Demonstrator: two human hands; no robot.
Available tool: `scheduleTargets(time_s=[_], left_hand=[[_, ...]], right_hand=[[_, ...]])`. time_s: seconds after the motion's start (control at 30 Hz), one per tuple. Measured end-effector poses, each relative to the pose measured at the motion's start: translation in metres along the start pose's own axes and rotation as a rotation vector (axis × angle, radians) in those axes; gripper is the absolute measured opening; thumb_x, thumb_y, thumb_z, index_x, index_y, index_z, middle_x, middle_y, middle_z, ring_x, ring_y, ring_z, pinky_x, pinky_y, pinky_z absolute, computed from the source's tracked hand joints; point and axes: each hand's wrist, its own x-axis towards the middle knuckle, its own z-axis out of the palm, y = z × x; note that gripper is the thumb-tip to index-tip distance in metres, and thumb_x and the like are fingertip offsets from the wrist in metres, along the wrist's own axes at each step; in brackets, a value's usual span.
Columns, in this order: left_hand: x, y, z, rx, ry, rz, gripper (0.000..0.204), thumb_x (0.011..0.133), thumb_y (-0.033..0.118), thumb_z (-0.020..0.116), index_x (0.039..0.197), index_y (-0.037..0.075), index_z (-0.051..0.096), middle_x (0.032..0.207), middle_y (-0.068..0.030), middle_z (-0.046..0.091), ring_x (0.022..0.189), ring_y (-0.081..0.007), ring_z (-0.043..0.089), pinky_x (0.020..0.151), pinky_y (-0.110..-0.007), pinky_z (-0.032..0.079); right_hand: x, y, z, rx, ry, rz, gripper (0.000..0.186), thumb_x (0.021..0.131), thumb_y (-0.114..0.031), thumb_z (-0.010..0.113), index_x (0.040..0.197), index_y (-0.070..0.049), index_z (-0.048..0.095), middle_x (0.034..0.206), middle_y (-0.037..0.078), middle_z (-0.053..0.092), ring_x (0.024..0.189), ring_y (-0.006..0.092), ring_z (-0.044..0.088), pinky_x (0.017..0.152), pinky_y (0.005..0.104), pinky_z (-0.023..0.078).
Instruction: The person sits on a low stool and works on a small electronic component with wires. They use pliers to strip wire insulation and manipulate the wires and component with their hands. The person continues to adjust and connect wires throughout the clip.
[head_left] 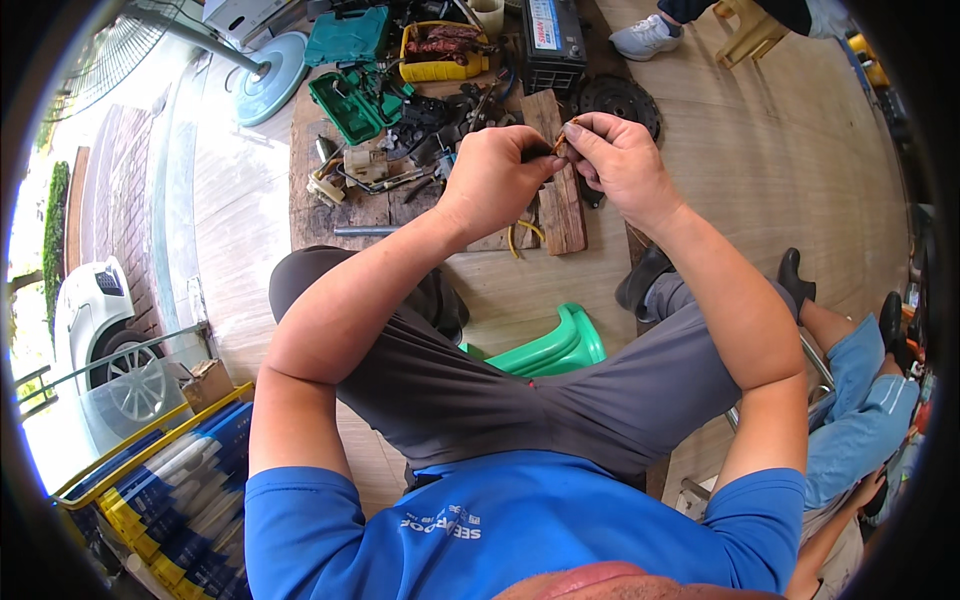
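Note:
My left hand (496, 172) and my right hand (628, 168) meet over the far part of a low wooden work board. Both are closed in a pinch, fingertips almost touching. Between them is a thin orange-brown piece (561, 144), too small to name surely; the thumb and fingers of each hand press on it. Below the hands lies a worn wooden block (564, 218), partly covered by them. A bent yellow wire (513, 244) rests beside the block's near end. Left of my left hand are a white plastic part (325, 187) and a grey metal rod (366, 231).
Farther off stand a black battery (553, 60), a yellow cut-open container (445, 68) with reddish-brown parts, green cases (345, 105) and a round dark disc (622, 100). A green stool (550, 345) is beneath me. A fan base (270, 75) stands far left; another person's legs (850, 410) are at right.

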Motion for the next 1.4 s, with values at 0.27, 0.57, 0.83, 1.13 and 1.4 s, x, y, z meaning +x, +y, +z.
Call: scheduleTargets(time_s=[0.27, 0.57, 0.83, 1.13, 1.4], left_hand=[[0.009, -0.01, -0.011, -0.596, -0.348, -0.289, 0.027, 0.103, 0.019, 0.058, 0.111, -0.006, 0.064, 0.091, -0.0093, 0.072, 0.078, -0.0154, 0.071, 0.074, -0.032, 0.06], [0.01, -0.014, 0.002, -0.118, -0.129, -0.037, 0.02, 0.101, 0.011, 0.06, 0.109, -0.007, 0.064, 0.089, -0.0101, 0.072, 0.075, -0.0146, 0.07, 0.068, -0.028, 0.059], [0.011, -0.011, -0.001, -0.628, -0.33, -0.28, 0.024, 0.101, 0.017, 0.06, 0.108, -0.005, 0.066, 0.09, -0.0106, 0.073, 0.075, -0.0147, 0.07, 0.069, -0.028, 0.058], [0.011, -0.015, 0.006, -0.427, -0.19, -0.15, 0.021, 0.096, 0.015, 0.069, 0.102, -0.005, 0.07, 0.087, -0.0082, 0.072, 0.074, -0.0107, 0.067, 0.069, -0.026, 0.056], [0.011, -0.01, 0.006, -0.041, -0.163, -0.042, 0.024, 0.096, 0.016, 0.07, 0.105, -0.005, 0.07, 0.086, -0.0024, 0.071, 0.076, -0.0052, 0.061, 0.069, -0.024, 0.053]], right_hand=[[0.002, 0.0, -0.005, -0.056, -0.021, -0.066, 0.019, 0.101, -0.016, 0.061, 0.102, 0.002, 0.068, 0.081, -0.001, 0.066, 0.069, 0.003, 0.053, 0.061, 0.021, 0.045], [0.002, 0.004, -0.004, -0.214, 0.035, -0.126, 0.022, 0.098, -0.016, 0.064, 0.104, 0.005, 0.07, 0.084, 0.003, 0.07, 0.078, 0.0057, 0.06, 0.071, 0.0238, 0.051], [0.006, 0.006, -0.011, -0.113, 0.017, -0.147, 0.021, 0.097, -0.015, 0.066, 0.102, 0.004, 0.07, 0.085, 0.002, 0.07, 0.077, 0.0061, 0.06, 0.072, 0.0238, 0.051], [0.003, 0.001, -0.006, -0.124, 0.072, -0.075, 0.019, 0.099, -0.017, 0.064, 0.099, 0.002, 0.068, 0.079, -0.001, 0.065, 0.067, 0.0039, 0.052, 0.06, 0.0215, 0.043], [0.004, 0.009, -0.01, -0.298, 0.071, -0.091, 0.024, 0.099, -0.017, 0.062, 0.102, 0.006, 0.068, 0.083, 0.003, 0.07, 0.075, 0.0072, 0.059, 0.069, 0.0255, 0.05]])
